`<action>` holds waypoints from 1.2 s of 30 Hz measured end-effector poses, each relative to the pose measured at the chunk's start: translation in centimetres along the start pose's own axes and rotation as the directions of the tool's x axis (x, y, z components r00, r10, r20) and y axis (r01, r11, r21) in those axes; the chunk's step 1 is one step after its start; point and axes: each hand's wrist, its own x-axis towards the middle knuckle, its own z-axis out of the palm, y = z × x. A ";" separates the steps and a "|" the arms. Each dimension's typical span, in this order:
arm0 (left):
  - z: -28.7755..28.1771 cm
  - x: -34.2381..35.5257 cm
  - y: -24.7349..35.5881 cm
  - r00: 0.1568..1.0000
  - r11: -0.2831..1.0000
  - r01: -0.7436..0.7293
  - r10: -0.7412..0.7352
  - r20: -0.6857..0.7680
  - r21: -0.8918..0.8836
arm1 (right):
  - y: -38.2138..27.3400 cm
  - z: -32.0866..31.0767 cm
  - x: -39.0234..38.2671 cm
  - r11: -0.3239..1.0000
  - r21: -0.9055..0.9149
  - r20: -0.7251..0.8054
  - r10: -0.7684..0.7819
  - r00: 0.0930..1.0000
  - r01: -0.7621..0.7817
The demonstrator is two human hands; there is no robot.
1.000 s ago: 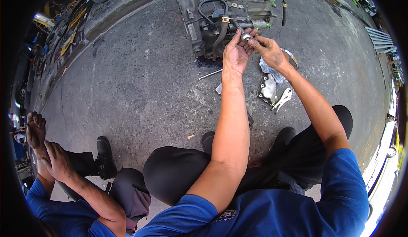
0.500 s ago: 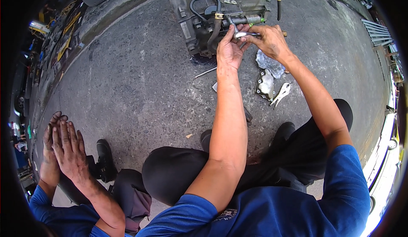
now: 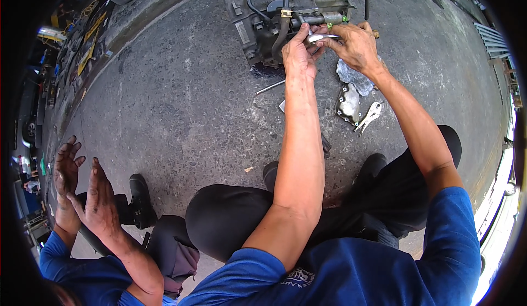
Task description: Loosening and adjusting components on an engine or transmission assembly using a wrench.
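While the left hand [image 3: 300, 56] steadies the head of the ratchet [image 3: 314, 39] and the right hand [image 3: 355, 45] grips its handle — both at the near side of the dark metal housing [image 3: 318, 5] — square, even pressure seems best.

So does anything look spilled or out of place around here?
Possibly a spill: a dark patch lies on the floor at the near edge of the metal unit, blacker than the surface around it. It could be oil or just shadow; I can't tell. Nothing else stands out.
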 end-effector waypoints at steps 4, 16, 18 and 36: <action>0.2 -0.8 -1.3 1.000 0.981 -0.029 0.030 0.003 -0.193 | 0.0 0.6 -0.6 0.996 -0.063 -0.014 -0.067 0.998 0.066; -4.2 0.0 -1.8 0.995 0.977 0.030 -0.008 0.100 -0.212 | -0.7 3.6 -1.3 0.995 0.079 0.050 -0.064 0.997 0.060; -3.3 -0.1 -2.1 0.997 0.978 0.036 -0.020 0.079 -0.207 | -0.1 4.8 -2.0 0.935 0.329 0.190 0.069 0.979 -0.130; -2.8 0.4 -2.0 0.998 0.975 0.050 -0.040 0.051 -0.217 | -0.4 4.0 -2.1 0.956 0.213 0.198 0.160 0.967 -0.202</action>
